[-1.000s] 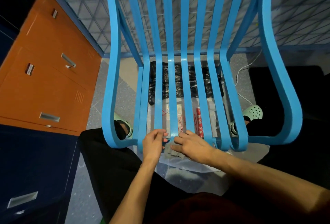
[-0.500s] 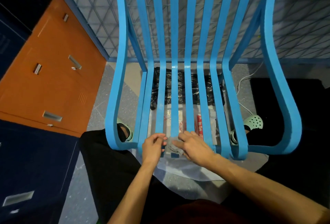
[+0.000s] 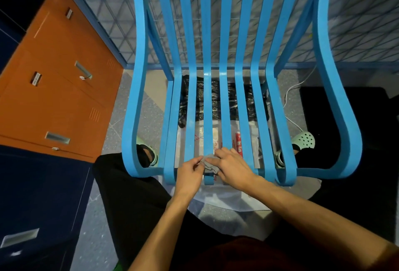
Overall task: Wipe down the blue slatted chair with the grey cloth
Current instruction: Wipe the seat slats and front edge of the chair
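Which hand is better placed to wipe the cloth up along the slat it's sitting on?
Probably the right hand: it grips most of the grey cloth on that slat, while the left hand only pinches its edge.

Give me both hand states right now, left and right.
Left hand: fingers pinch the cloth.
Right hand: fingers curled on the same cloth, against a chair slat.

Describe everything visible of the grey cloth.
The grey cloth is small, soft-looking fabric, crumpled into a wad. It lies on one middle slat of the blue chair near the seat's front edge. The left hand pinches its left edge; the right hand grips its right side, hiding part.
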Demonstrator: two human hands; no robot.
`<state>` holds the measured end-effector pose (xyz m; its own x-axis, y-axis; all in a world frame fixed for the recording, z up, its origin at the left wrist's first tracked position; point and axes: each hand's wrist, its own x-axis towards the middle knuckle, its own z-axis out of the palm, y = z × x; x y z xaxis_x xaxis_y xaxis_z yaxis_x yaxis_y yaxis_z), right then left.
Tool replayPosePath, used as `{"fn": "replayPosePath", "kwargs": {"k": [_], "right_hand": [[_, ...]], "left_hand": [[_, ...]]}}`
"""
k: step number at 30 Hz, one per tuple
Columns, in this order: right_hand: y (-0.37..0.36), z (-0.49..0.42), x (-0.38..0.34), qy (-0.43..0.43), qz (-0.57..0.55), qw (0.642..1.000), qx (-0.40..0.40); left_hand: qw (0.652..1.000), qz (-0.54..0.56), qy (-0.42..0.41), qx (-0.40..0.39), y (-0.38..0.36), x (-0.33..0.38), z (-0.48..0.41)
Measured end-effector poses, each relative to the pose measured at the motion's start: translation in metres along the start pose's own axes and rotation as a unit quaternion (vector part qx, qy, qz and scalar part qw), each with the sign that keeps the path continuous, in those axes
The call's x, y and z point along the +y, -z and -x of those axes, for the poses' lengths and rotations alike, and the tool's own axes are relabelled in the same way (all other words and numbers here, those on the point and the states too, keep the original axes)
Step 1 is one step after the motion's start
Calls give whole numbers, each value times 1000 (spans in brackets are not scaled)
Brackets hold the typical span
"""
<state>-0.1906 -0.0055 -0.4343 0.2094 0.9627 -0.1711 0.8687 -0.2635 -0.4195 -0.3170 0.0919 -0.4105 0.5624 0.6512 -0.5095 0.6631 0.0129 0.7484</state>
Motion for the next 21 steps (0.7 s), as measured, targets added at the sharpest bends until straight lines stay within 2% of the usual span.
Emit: {"fn": "replayPosePath", "kwargs": {"k": [10,18,21], "right_hand": [[18,-42,17,-39,8,999,8],[31,-88,50,-54,-1,999,-2],[39,-119,70,-60,-4,998,18]], "left_hand": [[1000,10,0,8,-9,19,-21],[999,11,18,39,-11,39,-77],[998,20,2,57,-12,57,-110]]}}
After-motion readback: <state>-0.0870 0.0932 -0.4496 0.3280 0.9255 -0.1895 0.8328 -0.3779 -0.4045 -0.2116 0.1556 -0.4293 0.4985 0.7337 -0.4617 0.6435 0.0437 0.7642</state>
